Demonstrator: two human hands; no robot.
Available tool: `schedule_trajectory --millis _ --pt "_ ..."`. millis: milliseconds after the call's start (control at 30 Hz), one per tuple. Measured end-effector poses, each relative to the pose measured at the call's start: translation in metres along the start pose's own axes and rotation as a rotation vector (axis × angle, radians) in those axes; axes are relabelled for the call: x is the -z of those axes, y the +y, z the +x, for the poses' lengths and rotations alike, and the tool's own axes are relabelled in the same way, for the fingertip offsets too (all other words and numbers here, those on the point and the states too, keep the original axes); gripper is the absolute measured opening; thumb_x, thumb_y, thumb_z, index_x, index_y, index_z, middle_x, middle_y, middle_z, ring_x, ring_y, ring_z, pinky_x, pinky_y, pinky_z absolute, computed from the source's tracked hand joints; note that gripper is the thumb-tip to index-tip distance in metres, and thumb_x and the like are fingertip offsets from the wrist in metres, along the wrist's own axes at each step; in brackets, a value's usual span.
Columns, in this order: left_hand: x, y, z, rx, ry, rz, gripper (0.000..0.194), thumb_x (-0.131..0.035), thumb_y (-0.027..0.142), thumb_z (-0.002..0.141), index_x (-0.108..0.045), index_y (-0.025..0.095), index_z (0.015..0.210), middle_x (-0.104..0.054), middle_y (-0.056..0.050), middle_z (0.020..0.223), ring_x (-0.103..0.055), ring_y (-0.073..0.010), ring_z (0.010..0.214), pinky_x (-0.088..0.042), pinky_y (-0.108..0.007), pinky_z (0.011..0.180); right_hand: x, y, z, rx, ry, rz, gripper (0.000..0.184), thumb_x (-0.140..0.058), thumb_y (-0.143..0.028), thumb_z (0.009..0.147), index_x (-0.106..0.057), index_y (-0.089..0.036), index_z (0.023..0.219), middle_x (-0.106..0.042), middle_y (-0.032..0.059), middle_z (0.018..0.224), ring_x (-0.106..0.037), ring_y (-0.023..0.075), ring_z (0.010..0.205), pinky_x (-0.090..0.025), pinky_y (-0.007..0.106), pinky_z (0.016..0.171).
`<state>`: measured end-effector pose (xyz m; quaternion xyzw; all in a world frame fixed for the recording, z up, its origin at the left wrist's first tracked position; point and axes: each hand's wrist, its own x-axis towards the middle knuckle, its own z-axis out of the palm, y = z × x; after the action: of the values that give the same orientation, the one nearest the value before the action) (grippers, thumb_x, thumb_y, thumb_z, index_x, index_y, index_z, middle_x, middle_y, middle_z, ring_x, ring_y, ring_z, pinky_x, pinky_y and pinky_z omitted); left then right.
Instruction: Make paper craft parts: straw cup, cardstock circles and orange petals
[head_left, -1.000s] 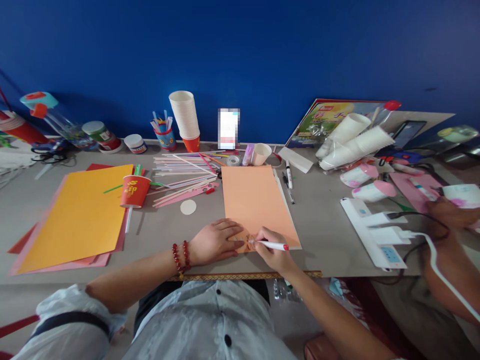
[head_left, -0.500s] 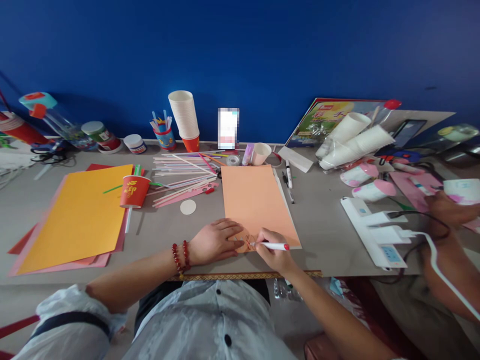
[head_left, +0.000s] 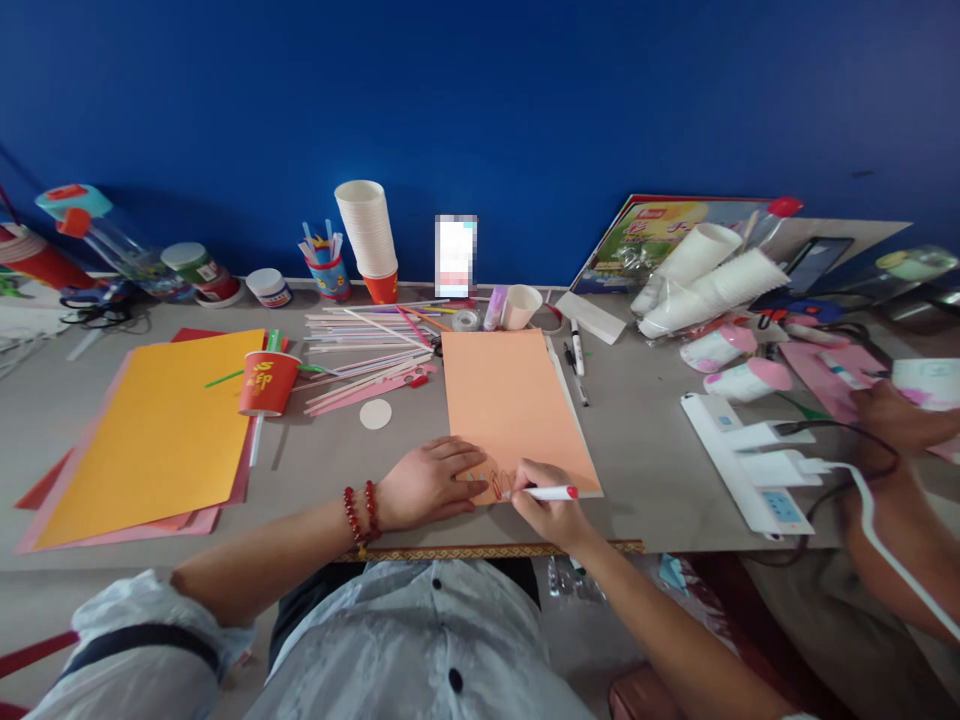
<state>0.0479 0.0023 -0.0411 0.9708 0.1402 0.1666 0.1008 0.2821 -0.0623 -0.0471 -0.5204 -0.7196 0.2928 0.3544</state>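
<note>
A stack of orange paper (head_left: 506, 400) lies in front of me, with small red loops drawn near its lower edge. My left hand (head_left: 433, 482) rests flat on the paper's lower left corner, fingers stretched out; red beads circle the wrist. Between the fingers of my right hand (head_left: 546, 500) is a white marker with a red end (head_left: 553, 493), its tip down at the red drawing. Left of the paper lies a white paper disc (head_left: 376, 414). A pen (head_left: 581, 380) and another white marker (head_left: 577, 347) lie along the paper's right side.
Yellow paper (head_left: 165, 430) and a red paper cup (head_left: 268, 383) lie to the left. Behind are paper straws (head_left: 360, 328), stacked white cups (head_left: 364, 230) and a blurred phone (head_left: 455, 257). On the right are a power strip (head_left: 739, 465), decorated cups (head_left: 748, 381) and another person's hand (head_left: 904, 415).
A few more red strokes show by the marker tip. My right hand has shifted only slightly, and my left hand stays in place.
</note>
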Motion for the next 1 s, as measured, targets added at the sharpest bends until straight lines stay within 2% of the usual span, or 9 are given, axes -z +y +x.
schedule_trajectory --millis 367,567,733,1000 --pt "-0.002 -0.001 -0.001 -0.002 0.003 -0.007 0.029 -0.051 0.041 0.098 -0.067 0.021 0.112 -0.061 -0.011 0.134 -0.054 -0.0269 0.126 -0.043 -0.046 0.110 0.001 -0.002 -0.001 -0.011 -0.009 0.083 0.019 -0.049 -0.015 0.076 -0.041 -0.022 0.060 -0.042 -0.0054 0.051 -0.038 0.0106 0.048 -0.028 0.024 0.049" --pt "-0.001 -0.001 -0.001 -0.004 -0.002 -0.005 0.030 -0.051 0.041 0.098 -0.066 0.021 0.113 -0.061 -0.012 0.134 -0.054 -0.0264 0.126 -0.044 -0.045 0.109 0.003 0.001 0.000 -0.132 0.136 0.256 0.017 -0.051 -0.020 0.080 -0.046 -0.022 0.063 -0.045 -0.0053 0.053 -0.039 0.0108 0.047 -0.031 0.023 0.046" --pt "0.000 -0.001 0.000 -0.006 0.006 -0.014 0.030 -0.052 0.041 0.097 -0.066 0.021 0.116 -0.061 -0.012 0.133 -0.055 -0.0262 0.125 -0.044 -0.046 0.109 0.012 0.003 0.001 -0.146 0.103 0.148 0.018 -0.053 -0.019 0.080 -0.048 -0.022 0.063 -0.045 -0.0056 0.051 -0.038 0.0103 0.046 -0.029 0.023 0.045" --pt "0.000 0.000 0.000 0.008 -0.002 -0.021 0.029 -0.053 0.042 0.097 -0.067 0.022 0.113 -0.062 -0.011 0.132 -0.054 -0.0265 0.126 -0.044 -0.045 0.109 0.013 0.003 -0.002 -0.029 0.084 0.041 0.021 -0.054 -0.023 0.084 -0.048 -0.022 0.064 -0.052 -0.0038 0.053 -0.045 0.0109 0.047 -0.034 0.024 0.048"
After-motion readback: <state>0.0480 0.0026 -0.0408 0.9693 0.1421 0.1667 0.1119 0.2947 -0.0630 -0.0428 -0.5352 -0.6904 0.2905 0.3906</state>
